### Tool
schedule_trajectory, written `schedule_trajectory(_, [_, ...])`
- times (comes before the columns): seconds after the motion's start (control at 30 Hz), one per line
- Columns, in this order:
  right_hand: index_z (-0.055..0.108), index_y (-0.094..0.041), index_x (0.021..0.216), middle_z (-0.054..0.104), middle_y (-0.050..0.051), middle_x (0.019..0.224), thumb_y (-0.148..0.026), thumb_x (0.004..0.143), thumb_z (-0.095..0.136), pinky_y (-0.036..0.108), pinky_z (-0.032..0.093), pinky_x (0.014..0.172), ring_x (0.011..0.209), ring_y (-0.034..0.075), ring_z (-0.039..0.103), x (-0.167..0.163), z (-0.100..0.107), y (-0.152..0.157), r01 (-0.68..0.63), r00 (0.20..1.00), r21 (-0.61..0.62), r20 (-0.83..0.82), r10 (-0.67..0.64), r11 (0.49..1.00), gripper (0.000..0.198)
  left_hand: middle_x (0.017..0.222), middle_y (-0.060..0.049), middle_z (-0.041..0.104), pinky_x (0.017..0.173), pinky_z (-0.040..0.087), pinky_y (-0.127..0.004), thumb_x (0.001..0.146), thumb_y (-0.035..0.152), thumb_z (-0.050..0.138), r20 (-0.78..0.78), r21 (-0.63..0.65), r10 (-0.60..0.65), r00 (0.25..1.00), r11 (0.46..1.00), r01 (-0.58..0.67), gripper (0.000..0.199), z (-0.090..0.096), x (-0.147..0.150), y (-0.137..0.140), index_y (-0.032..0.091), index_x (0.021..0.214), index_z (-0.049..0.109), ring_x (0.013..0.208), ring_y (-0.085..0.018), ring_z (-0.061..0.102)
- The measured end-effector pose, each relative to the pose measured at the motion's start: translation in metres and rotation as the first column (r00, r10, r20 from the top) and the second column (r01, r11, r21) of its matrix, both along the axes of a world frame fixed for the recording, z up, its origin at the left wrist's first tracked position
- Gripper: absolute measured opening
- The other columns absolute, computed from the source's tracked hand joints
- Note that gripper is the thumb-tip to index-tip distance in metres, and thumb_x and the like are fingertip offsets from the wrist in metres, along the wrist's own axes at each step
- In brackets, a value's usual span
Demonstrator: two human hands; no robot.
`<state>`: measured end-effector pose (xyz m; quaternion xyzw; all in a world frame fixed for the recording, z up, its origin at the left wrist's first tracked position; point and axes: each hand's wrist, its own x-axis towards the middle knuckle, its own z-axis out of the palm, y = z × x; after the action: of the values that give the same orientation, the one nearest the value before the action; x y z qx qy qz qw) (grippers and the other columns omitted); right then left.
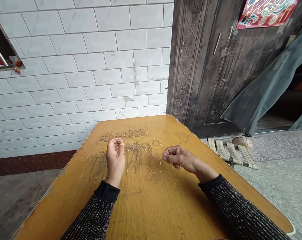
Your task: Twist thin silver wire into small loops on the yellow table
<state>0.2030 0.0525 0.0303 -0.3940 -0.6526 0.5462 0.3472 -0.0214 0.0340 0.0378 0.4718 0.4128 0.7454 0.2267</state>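
My right hand (180,159) is closed in a pinch on a thin, bent wire (161,162), whose short ends stick out below the fingers. My left hand (115,157) is raised over the table with its fingers curled toward the thumb; anything between the fingertips is too small to make out. Behind and between the hands lie several looped wires with long tails, in a middle row (135,146). A back row of wire loops (130,134) lies farther off, and a left group (97,158) is partly covered by my left hand. One single loop (156,142) sits apart, near my right hand.
The yellow wooden table (145,206) reaches toward a white tiled wall (103,63). A bent, triangular wire (184,137) lies at its far right. Beyond the right edge stand a folding stool (232,152) with striped straps, a dark carved door (203,66) and a grey curtain (263,90).
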Motion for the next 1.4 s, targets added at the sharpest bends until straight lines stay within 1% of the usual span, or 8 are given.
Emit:
schedule_trajectory(0.1, [0.055, -0.014, 0.062, 0.047, -0.008, 0.045, -0.026, 0.061, 0.06, 0.017, 0.028, 0.033, 0.032, 0.003, 0.035, 0.0, 0.002, -0.002, -0.02, 0.999, -0.006, 0.035, 0.02, 1.0, 0.013, 0.083, -0.003, 0.062, 0.082, 0.037, -0.026, 0.071, 0.013, 0.064, -0.458, 0.064, -0.036, 0.888, 0.995, 0.073, 0.011, 0.002, 0.011, -0.013, 0.023, 0.076, 0.066, 0.086, -0.017, 0.055])
schedule_trajectory(0.2, [0.056, -0.014, 0.063, 0.047, -0.007, 0.045, -0.026, 0.062, 0.06, 0.017, 0.028, 0.033, 0.032, 0.003, 0.035, 0.0, 0.005, -0.005, -0.06, 0.998, -0.015, 0.034, 0.06, 0.998, 0.013, 0.086, -0.005, 0.065, 0.086, 0.034, -0.034, 0.072, 0.017, 0.065, -0.777, 0.023, -0.131, 0.616, 0.972, 0.235, 0.016, -0.001, 0.023, -0.024, 0.025, 0.086, 0.067, 0.086, -0.021, 0.055])
schedule_trajectory(0.43, [0.058, -0.012, 0.066, 0.05, -0.007, 0.044, -0.028, 0.062, 0.067, 0.014, 0.031, 0.031, 0.031, 0.002, 0.039, 0.0, 0.007, -0.008, -0.117, 0.988, -0.065, -0.105, 0.109, 0.991, 0.018, 0.074, -0.003, 0.064, 0.063, 0.038, -0.031, 0.085, 0.02, 0.049, -0.986, 0.138, 0.115, 0.119, 0.967, 0.212, 0.013, -0.008, 0.026, -0.028, 0.018, 0.085, 0.062, 0.068, -0.018, 0.055])
schedule_trajectory(0.63, [0.057, -0.012, 0.065, 0.048, -0.009, 0.043, -0.031, 0.062, 0.072, 0.012, 0.03, 0.028, 0.026, -0.001, 0.031, -0.002, 0.01, -0.01, -0.219, 0.919, -0.107, -0.357, 0.168, 0.97, 0.024, 0.069, -0.003, 0.065, 0.057, 0.04, -0.028, 0.086, 0.02, 0.045, -0.966, 0.188, 0.141, 0.216, 0.959, 0.212, 0.017, -0.004, 0.032, -0.034, 0.017, 0.087, 0.062, 0.062, -0.017, 0.057])
schedule_trajectory(0.83, [0.057, -0.013, 0.068, 0.049, -0.008, 0.044, -0.03, 0.064, 0.073, 0.012, 0.032, 0.029, 0.028, -0.001, 0.029, -0.003, 0.013, -0.016, -0.283, 0.851, -0.102, -0.486, 0.2, 0.954, 0.024, 0.072, -0.005, 0.066, 0.058, 0.043, -0.024, 0.082, 0.019, 0.052, -0.836, -0.085, -0.244, 0.491, 0.943, 0.323, 0.015, -0.002, 0.037, -0.038, 0.015, 0.089, 0.064, 0.061, -0.014, 0.058])
schedule_trajectory(1.0, [0.059, -0.013, 0.074, 0.049, -0.007, 0.048, -0.052, 0.073, 0.06, 0.013, 0.032, 0.03, 0.029, 0.0, 0.029, -0.007, 0.013, -0.015, -0.253, 0.814, -0.072, -0.555, 0.172, 0.965, 0.039, 0.058, 0.001, 0.055, 0.048, 0.036, -0.019, 0.082, 0.03, 0.054, -0.25, -0.367, -0.672, 0.697, 0.732, 0.574, 0.018, -0.002, 0.041, -0.04, 0.015, 0.082, 0.064, 0.05, -0.008, 0.047])
schedule_trajectory(1.17, [0.057, -0.013, 0.072, 0.054, -0.003, 0.059, -0.05, 0.076, 0.058, 0.014, 0.036, 0.037, 0.041, 0.003, 0.045, -0.017, 0.007, -0.018, -0.137, 0.922, 0.028, -0.361, 0.138, 0.99, 0.037, 0.061, 0.003, 0.049, 0.047, 0.034, -0.013, 0.073, 0.026, 0.067, 0.489, -0.2, -0.687, 0.538, 0.512, 0.835, 0.016, -0.003, 0.044, -0.035, 0.013, 0.081, 0.062, 0.051, -0.003, 0.043])
schedule_trajectory(1.4, [0.053, -0.015, 0.097, 0.062, 0.003, 0.08, -0.048, 0.077, 0.057, 0.019, 0.043, 0.051, 0.065, 0.01, 0.059, -0.034, -0.003, -0.027, -0.297, 0.94, 0.026, -0.169, 0.297, 0.955, 0.039, 0.067, 0.002, 0.052, 0.054, 0.042, -0.016, 0.07, 0.018, 0.069, 0.615, -0.055, -0.648, 0.448, 0.532, 0.845, 0.017, -0.009, 0.04, -0.025, 0.012, 0.084, 0.062, 0.058, -0.005, 0.048])
